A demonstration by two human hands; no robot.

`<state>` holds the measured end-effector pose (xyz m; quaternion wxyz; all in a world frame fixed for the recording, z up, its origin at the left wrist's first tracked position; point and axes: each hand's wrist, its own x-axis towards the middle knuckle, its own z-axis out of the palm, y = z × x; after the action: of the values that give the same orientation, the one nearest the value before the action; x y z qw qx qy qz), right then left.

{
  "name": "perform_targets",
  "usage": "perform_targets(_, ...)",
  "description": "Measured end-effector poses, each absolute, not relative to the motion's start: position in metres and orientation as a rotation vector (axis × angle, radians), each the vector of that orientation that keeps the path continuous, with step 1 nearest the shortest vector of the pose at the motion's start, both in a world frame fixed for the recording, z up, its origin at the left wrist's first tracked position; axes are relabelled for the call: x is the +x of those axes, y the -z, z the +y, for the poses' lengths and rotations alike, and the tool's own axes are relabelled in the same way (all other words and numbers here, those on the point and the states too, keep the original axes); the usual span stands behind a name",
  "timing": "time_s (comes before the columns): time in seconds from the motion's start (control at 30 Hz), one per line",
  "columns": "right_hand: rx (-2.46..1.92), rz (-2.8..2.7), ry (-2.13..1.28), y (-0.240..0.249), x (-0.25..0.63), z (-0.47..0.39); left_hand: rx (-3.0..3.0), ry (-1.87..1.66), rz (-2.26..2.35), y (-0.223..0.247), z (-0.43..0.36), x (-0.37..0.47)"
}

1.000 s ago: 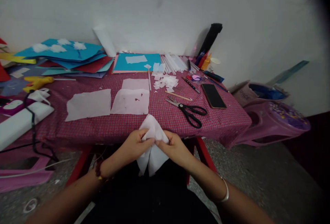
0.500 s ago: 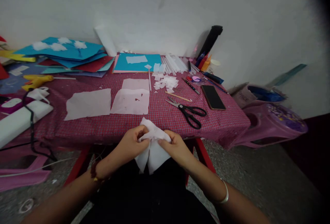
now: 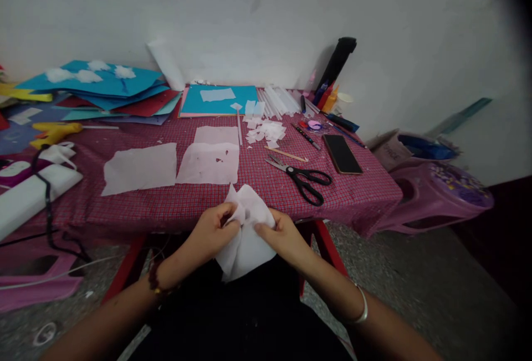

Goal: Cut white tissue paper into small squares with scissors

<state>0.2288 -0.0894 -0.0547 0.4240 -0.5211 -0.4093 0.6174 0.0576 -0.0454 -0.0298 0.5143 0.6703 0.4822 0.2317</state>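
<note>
A white tissue sheet (image 3: 251, 242), creased and partly folded, hangs over my lap at the table's front edge. My left hand (image 3: 216, 231) pinches its left side between thumb and fingers. On the right side, my right hand (image 3: 285, 236) grips the same sheet, thumb on top. Some dark spot or gap shows in the sheet between the two hands. Flat on the table lie a white sheet (image 3: 140, 168) and a pinkish sheet with small holes (image 3: 208, 164). Black-handled scissors (image 3: 297, 173) rest beyond my right hand, blades parted.
Small white paper pieces (image 3: 268, 130), a wooden stick (image 3: 286, 154) and a phone (image 3: 342, 154) lie on the checked tablecloth (image 3: 266, 189). Coloured sheets (image 3: 112, 87), a yellow glue gun (image 3: 54, 133) and a white power strip (image 3: 39, 197) are at left. A pink stool (image 3: 436, 195) stands right.
The tissue sheet's right part has opened out wider and rises higher between my hands; its lower split no longer shows. My hands keep almost the same place. The view has shifted slightly.
</note>
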Motion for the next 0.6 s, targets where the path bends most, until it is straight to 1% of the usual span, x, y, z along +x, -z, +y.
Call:
perform_targets(0.07, -1.282, -0.96, -1.491, 0.053, 0.229, -0.09, 1.613, -0.561, 1.199, 0.024, -0.048, 0.058)
perform_targets(0.17, -1.224, -0.838, -1.29, 0.053, 0.228, -0.09, 1.759, -0.595, 1.227, 0.009, -0.047, 0.062)
perform_targets(0.23, -1.155, -0.755, -1.163, 0.054, 0.228, -0.091, 2.08, -0.569, 1.146, -0.003, -0.039, 0.067)
perform_targets(0.3, -1.094, -0.68, -1.118, 0.057, 0.229, -0.093, 2.461, -0.47, 0.913, -0.015, -0.026, 0.074)
perform_targets(0.37, -1.105, -0.616, -1.171, 0.06, 0.233, -0.096, 2.745, -0.356, 0.615, -0.024, -0.012, 0.082)
perform_targets(0.43, -1.171, -0.586, -1.303, 0.065, 0.238, -0.102, 2.923, -0.26, 0.436, -0.027, 0.0, 0.086)
perform_targets(0.5, -1.213, -0.601, -1.484, 0.069, 0.244, -0.107, 3.032, -0.184, 0.428, -0.022, 0.006, 0.086)
perform_targets(0.6, -1.122, -0.621, -1.715, 0.075, 0.248, -0.111, 3.068, -0.141, 0.57, -0.007, 0.003, 0.076)
